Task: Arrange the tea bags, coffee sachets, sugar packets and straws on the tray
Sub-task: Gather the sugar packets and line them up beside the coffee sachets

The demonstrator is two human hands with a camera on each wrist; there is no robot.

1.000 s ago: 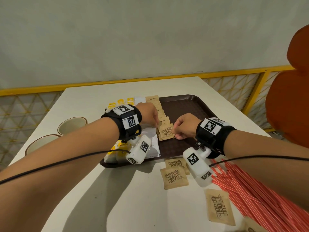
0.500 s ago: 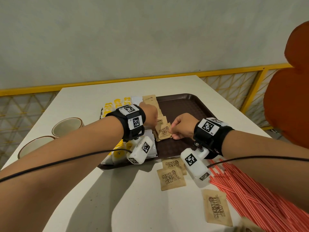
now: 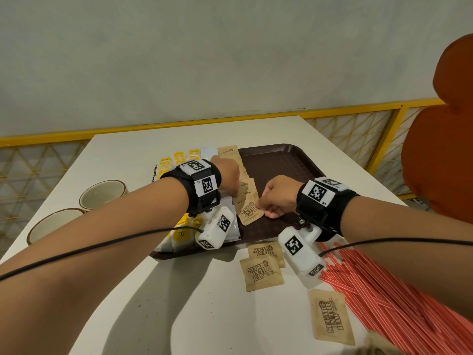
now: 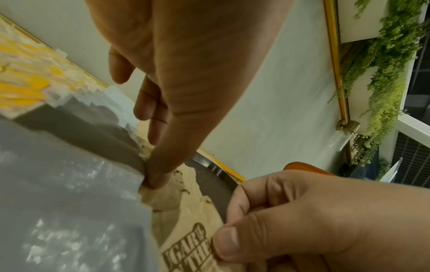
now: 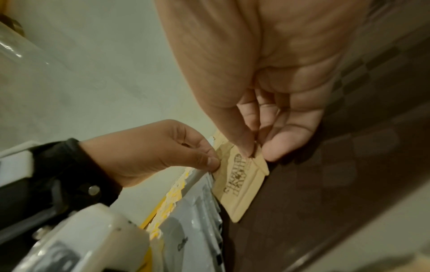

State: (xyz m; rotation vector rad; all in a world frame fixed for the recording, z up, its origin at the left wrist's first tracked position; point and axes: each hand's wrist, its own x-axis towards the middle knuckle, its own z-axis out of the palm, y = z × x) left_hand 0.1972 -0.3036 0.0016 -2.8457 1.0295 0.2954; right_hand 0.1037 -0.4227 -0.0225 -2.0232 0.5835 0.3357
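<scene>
Head view, step in hand: right hand (image 3: 277, 198) pinches the edge of a brown sugar packet (image 3: 251, 212) lying on the tray (image 3: 281, 160), at the near end of a packet row; left hand (image 3: 229, 179) steadies that row.
Head view, remaining stock: three loose sugar packets (image 3: 263, 275) and the red straws (image 3: 399, 298) lie on the surface (image 3: 128, 155), off the tray.
Left wrist view, fingers: left fingers (image 4: 158, 176) curled, tips pressing the row's edge.
Right wrist view, fingers: thumb and forefinger (image 5: 244, 147) pinch the packet's corner.
Advice: judged best to slide the packet flat, overlapping its neighbour evenly, while the left hand stops the row shifting.
Writing: "SUGAR IN THE RAW" legible on the packets; wristband codes, "R1" on the right.
</scene>
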